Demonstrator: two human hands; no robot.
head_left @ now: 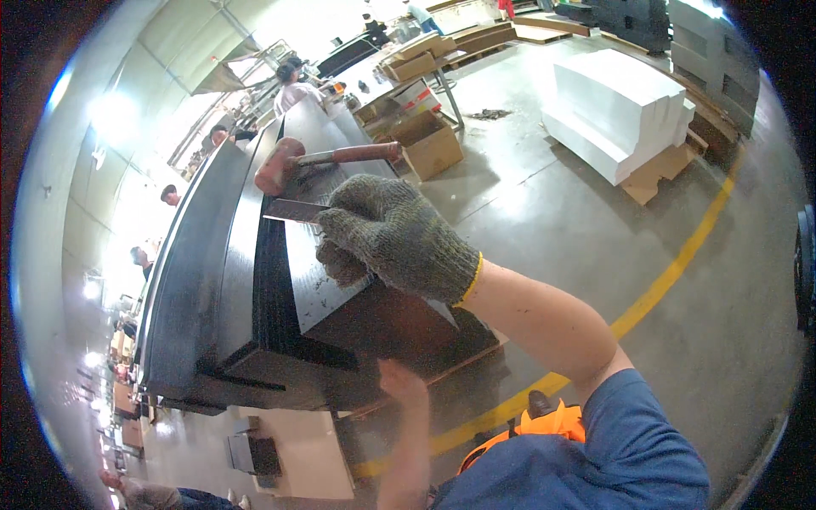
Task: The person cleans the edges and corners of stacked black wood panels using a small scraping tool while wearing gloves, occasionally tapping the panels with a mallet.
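My right hand [395, 234], in a grey-green knit glove with a yellow cuff, is closed on a flat metal blade [293, 210] that points left. Whether the blade has a handle is hidden in the fist. Just beyond the hand lies a mallet [280, 166] with a reddish-brown head, its handle pointing right. Both are over stacked black boards [314, 297] with a faint wood grain. At the near side of the stack is my left hand [398, 378]; only the wrist end shows plainly, and its fingers cannot be made out against the dark boards.
Another row of black boards [191, 272] stands along the left. A cardboard box [429, 149] sits past the stack, and white shaped blocks [616, 110] stand at the far right. A yellow line [671, 276] curves across the floor. Several people are farther off, left and behind the boards.
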